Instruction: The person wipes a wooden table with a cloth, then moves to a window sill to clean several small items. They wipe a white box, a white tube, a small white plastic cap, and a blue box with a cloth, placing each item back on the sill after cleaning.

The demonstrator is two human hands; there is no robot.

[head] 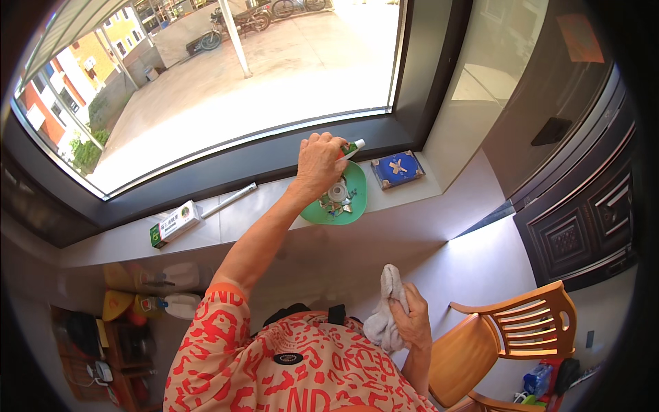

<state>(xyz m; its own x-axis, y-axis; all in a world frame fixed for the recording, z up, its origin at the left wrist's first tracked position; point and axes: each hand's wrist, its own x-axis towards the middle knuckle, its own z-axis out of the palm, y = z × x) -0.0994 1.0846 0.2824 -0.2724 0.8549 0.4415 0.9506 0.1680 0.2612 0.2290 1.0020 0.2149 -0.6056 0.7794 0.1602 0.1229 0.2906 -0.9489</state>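
Note:
My left hand reaches out to the windowsill, its fingers wrapped around a squeeze tube with a white cap and green-and-red print. The tube is over the back rim of a green plastic bowl. Inside the bowl lie a white ring-shaped roll and several small shiny pieces that I cannot make out. Close to my body, on the right, my right hand grips a bunched light grey cloth.
On the sill lie a blue box, a silvery rod and a white-and-green carton bearing writing. A window rises behind it. A wooden chair stands right, plastic jugs and a wooden shelf lower left.

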